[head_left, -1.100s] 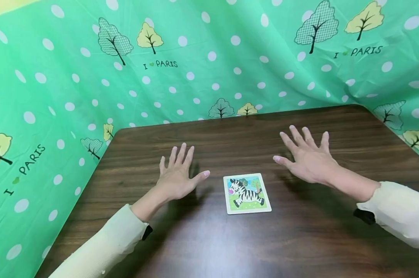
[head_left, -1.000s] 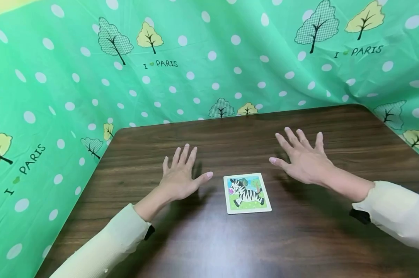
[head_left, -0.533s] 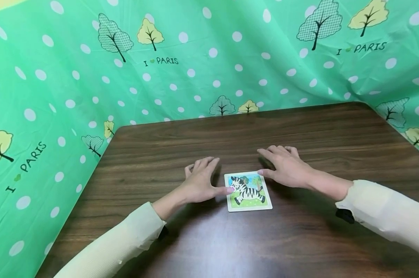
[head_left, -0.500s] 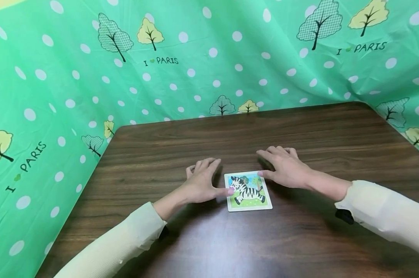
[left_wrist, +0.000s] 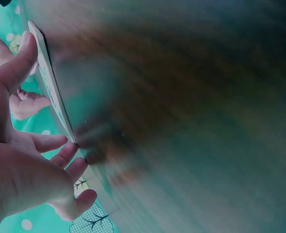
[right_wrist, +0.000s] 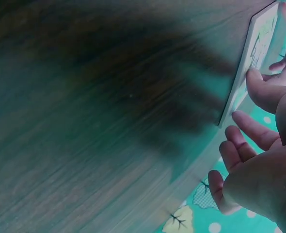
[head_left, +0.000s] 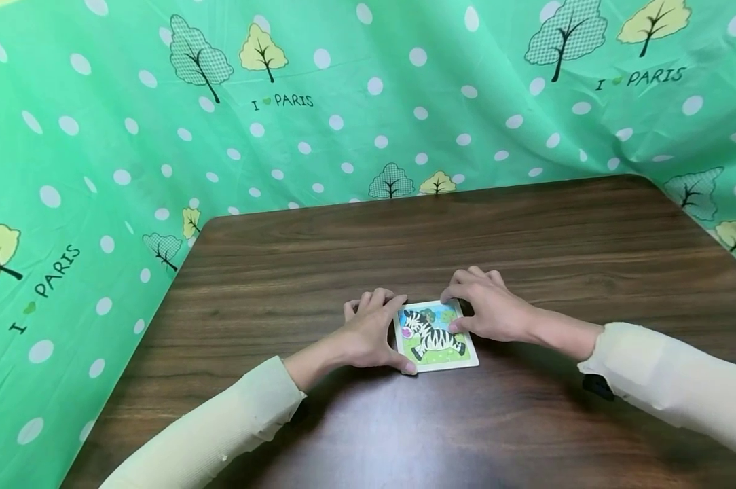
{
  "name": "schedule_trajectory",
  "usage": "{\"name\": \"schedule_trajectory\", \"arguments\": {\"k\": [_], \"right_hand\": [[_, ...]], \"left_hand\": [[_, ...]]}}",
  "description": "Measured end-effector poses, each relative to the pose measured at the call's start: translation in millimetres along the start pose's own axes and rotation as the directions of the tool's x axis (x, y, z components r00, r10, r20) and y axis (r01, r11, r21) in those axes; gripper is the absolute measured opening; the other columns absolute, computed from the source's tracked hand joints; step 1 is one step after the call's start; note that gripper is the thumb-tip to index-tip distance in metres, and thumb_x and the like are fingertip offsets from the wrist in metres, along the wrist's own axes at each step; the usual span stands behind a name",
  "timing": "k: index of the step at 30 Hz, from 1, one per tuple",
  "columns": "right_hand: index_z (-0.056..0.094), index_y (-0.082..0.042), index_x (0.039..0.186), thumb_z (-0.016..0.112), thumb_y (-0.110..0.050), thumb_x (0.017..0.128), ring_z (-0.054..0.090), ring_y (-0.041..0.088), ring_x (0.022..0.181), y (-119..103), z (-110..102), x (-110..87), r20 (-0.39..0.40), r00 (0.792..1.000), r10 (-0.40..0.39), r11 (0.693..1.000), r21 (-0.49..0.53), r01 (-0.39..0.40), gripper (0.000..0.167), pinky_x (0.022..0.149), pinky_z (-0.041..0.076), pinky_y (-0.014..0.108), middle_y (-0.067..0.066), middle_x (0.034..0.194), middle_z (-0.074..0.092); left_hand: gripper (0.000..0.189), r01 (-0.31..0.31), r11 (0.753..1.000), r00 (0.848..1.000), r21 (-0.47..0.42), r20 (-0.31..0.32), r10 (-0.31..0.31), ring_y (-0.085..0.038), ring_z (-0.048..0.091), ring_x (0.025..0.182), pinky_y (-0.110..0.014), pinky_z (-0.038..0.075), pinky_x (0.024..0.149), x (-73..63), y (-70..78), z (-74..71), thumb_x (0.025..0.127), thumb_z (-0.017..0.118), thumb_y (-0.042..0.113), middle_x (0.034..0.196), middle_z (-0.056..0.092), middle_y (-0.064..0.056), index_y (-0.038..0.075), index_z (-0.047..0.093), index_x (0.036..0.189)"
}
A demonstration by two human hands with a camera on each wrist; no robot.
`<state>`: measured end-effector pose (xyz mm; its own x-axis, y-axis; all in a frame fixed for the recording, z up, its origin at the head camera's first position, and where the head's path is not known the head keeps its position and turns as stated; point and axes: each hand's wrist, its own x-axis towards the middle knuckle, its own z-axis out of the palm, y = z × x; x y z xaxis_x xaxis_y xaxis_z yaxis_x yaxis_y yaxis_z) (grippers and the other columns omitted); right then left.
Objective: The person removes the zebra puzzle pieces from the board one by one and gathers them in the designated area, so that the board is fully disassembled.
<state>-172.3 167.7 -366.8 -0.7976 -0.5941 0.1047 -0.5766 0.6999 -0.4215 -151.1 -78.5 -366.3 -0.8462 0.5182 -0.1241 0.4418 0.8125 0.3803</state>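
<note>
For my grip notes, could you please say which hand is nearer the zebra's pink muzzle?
Left: the left hand is beside the pink muzzle; the right hand is at the far right corner of the board.

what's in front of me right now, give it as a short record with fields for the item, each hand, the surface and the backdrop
item: zebra picture, square, pale border, face up
left hand: thumb at near left corner, fingers by far left corner; firmness of grip unclear
right hand: thumb over the picture's right side, index finger near far right corner; firmness unclear
surface: dark wood-grain table
backdrop: green cloth, white dots, trees, "PARIS" lettering
</note>
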Motion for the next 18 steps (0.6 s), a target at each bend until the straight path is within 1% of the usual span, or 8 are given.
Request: {"name": "schedule_trajectory", "arguments": {"k": [9, 15, 18], "right_hand": [[0.070, -0.007, 0.106, 0.083, -0.016, 0.073, 0.048, 0.022, 0.100, -7, 2, 0.0, -0.001, 1.000, 0.001, 1.000, -0.006, -0.001, 0.036, 0.081, 0.025, 0.041, 0.003, 0.101, 0.062], [0.071, -0.005, 0.105, 0.082, -0.015, 0.074, 0.049, 0.023, 0.098, -11, 3, -0.9, -0.001, 1.000, -0.012, 0.999, -0.033, 0.012, 0.035, 0.081, 0.026, 0.041, 0.004, 0.100, 0.062], [0.072, -0.005, 0.107, 0.082, -0.016, 0.074, 0.049, 0.023, 0.097, -11, 2, -1.5, 0.003, 1.000, -0.024, 0.998, -0.057, 0.024, 0.037, 0.080, 0.026, 0.041, 0.004, 0.100, 0.061]], "left_hand": [[0.110, 0.000, 1.000, 1.000, 0.012, 0.003, 0.000, -0.023, 0.032, 0.124, -0.051, 0.023, 0.096, -0.5, 3.4, 0.3, 0.057, 0.086, 0.057, 0.139, 0.037, -0.005, 0.015, 0.039, 0.147], [0.105, 0.009, 1.000, 1.000, 0.014, 0.009, -0.009, -0.023, 0.031, 0.122, -0.052, 0.023, 0.096, -1.3, 4.5, -0.3, 0.057, 0.086, 0.056, 0.135, 0.037, -0.005, 0.018, 0.042, 0.144], [0.103, 0.012, 1.000, 1.000, 0.014, 0.012, -0.012, -0.023, 0.031, 0.120, -0.052, 0.023, 0.096, -0.8, 4.7, -0.2, 0.057, 0.087, 0.056, 0.133, 0.037, -0.005, 0.019, 0.043, 0.142]]}}
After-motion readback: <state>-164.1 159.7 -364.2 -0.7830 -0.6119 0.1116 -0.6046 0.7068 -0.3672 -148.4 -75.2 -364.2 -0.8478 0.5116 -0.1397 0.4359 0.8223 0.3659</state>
